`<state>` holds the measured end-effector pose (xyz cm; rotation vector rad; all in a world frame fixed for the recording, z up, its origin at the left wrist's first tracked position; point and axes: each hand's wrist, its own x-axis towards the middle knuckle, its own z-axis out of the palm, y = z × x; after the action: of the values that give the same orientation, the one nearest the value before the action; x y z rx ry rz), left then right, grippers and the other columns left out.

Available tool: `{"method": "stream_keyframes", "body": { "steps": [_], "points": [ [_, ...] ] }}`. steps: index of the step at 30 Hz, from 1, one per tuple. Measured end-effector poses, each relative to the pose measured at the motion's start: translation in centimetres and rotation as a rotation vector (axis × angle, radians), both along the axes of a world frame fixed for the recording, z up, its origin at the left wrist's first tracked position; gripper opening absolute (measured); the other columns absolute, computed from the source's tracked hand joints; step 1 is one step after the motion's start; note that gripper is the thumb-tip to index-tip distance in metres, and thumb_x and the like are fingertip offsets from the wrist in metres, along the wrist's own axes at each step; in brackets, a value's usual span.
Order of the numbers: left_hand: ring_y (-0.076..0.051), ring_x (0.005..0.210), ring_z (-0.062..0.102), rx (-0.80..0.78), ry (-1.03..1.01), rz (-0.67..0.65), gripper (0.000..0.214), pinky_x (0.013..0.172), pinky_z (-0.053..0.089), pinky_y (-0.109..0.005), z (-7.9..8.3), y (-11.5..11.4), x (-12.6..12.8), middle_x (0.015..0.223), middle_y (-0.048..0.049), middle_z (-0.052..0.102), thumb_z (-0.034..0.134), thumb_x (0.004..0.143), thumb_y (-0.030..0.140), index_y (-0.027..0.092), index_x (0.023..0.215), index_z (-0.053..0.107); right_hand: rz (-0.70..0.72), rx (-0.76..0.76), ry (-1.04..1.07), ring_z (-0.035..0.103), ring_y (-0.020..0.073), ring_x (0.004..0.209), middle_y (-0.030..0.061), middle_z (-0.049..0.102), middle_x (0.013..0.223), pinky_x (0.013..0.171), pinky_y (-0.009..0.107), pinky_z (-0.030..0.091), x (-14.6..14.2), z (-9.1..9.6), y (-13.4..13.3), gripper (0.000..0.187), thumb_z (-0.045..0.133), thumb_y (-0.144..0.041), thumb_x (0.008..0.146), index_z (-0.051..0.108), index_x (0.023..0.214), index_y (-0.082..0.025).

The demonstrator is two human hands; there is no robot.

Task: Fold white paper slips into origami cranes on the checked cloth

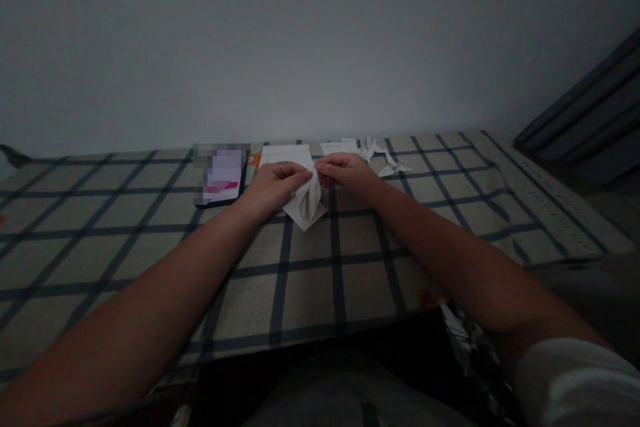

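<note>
Between my two hands is a white sheet of paper [306,205], partly folded, with its pointed lower corner hanging toward me and a raised fold in the middle. My left hand [274,188] pinches its upper edge between thumb and fingers. From the other side, my right hand [346,173] pinches the top of the same fold, the fingertips of both hands nearly meeting. Folded white paper figures [371,148] lie just beyond my right hand, one smaller piece [397,167] apart to the right.
A phone [223,175] with a lit screen lies left of my hands. Flat white paper sheets [286,153] rest behind them near the wall [320,47]. A checked cloth [360,260] covers the table. Dark curtain-like folds [595,107] hang at the right.
</note>
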<state>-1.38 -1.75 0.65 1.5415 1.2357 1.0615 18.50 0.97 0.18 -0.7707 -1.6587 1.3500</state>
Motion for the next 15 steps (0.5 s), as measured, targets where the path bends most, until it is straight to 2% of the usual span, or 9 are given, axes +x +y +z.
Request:
{"method": "stream_keyframes", "body": {
  "steps": [7, 15],
  "points": [
    [-0.009, 0.047, 0.042, 0.007, 0.023, -0.01, 0.033, 0.047, 0.03, -0.024, 0.34, -0.45, 0.12, 0.06, 0.0, 0.063, 0.078, 0.073, 0.049, 0.017, 0.081, 0.077, -0.05, 0.051, -0.041, 0.055, 0.0105, 0.065, -0.0015, 0.063, 0.069, 0.064, 0.025, 0.047, -0.09, 0.03, -0.06, 0.03, 0.072, -0.045, 0.079, 0.067, 0.08, -0.015],
    [-0.012, 0.051, 0.049, 0.035, 0.019, 0.019, 0.033, 0.048, 0.035, -0.025, 0.31, -0.47, 0.34, 0.057, -0.0018, 0.063, 0.078, 0.072, 0.05, 0.017, 0.078, 0.078, -0.141, 0.147, -0.108, 0.055, 0.011, 0.063, -0.0023, 0.061, 0.065, 0.062, 0.025, 0.045, -0.41, 0.09, -0.35, 0.028, 0.067, -0.045, 0.083, 0.063, 0.078, -0.017]
  ]
}}
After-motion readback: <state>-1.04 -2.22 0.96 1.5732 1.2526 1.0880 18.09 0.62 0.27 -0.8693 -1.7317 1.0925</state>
